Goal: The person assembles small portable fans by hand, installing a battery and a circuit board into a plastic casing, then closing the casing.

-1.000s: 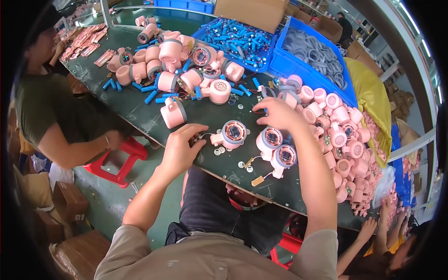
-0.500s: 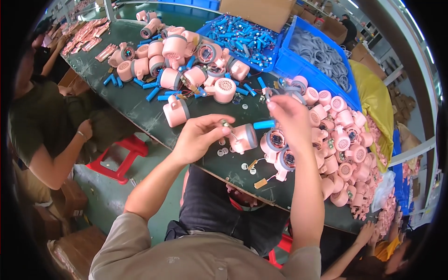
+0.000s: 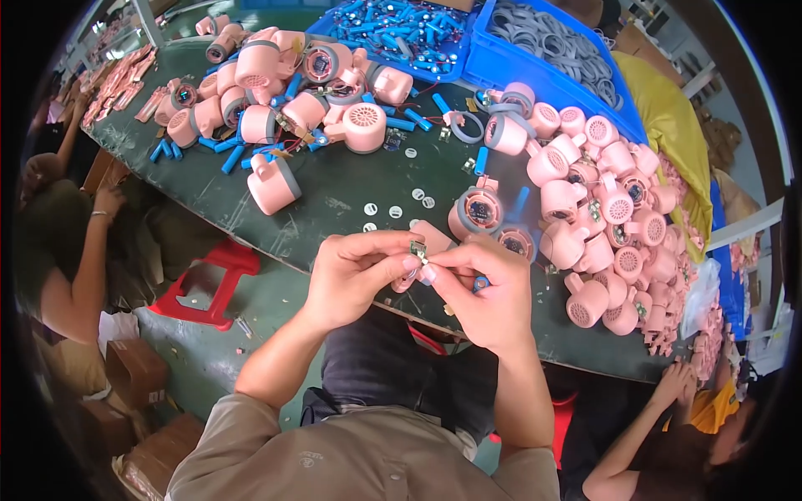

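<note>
My left hand [image 3: 351, 280] pinches a small green circuit board [image 3: 418, 248] between thumb and forefinger. Against the board's lower edge, the thumb and forefinger of my right hand [image 3: 489, 288] close on a small pale connector. A blue battery cell [image 3: 480, 284] shows partly below the right fingers. Just behind my fingertips lies a pink fan housing [image 3: 431, 233], mostly covered by the hands. To its right stands another pink housing [image 3: 478, 210] with a grey ring and a dark board inside.
Pink housings [image 3: 614, 200] crowd the right; more [image 3: 276, 63] are heaped at the far left among blue cells. Blue bins hold cells [image 3: 393, 33] and grey rings [image 3: 555, 42]. Round white discs [image 3: 395, 212] lie ahead of my hands. Co-workers' arms [image 3: 643, 417] show at both sides.
My right hand has come down and left to meet my left hand at the circuit board, bringing the blue cell closer. The view has shifted, and the housing by my fingers is now more hidden.
</note>
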A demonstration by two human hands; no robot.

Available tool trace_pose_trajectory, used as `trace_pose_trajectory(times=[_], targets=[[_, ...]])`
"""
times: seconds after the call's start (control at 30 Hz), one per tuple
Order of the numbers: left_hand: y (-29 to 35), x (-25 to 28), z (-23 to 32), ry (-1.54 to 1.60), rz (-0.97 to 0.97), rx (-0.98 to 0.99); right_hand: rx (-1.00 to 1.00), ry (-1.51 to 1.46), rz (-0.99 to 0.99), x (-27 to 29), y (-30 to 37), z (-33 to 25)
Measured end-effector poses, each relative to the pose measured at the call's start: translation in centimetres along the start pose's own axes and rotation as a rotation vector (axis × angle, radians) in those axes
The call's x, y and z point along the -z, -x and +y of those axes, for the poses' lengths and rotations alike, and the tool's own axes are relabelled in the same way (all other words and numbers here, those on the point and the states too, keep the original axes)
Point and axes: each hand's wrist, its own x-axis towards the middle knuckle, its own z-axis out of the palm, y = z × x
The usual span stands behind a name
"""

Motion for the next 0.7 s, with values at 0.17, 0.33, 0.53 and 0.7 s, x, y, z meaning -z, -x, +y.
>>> trace_pose_trajectory(times=[0.17,0.33,0.53,0.7], targets=[[0.1,-0.2,0.0,-0.049,-0.004,-0.023,0.020,0.032,0.012,0.3,0.2,-0.4],[0.1,-0.3,-0.1,-0.026,-0.016,-0.042,0.214,0.198,0.079,0.3,0.3,-0.2],[-0.2,-0.7,0.1,-0.050,-0.048,-0.158,0.314,0.260,0.061,0.6,0.3,-0.3],[0.0,-0.6,1.1,-0.285,-0.044,-0.147,0.300,0.209,0.011,0.8,0.0,-0.6]])
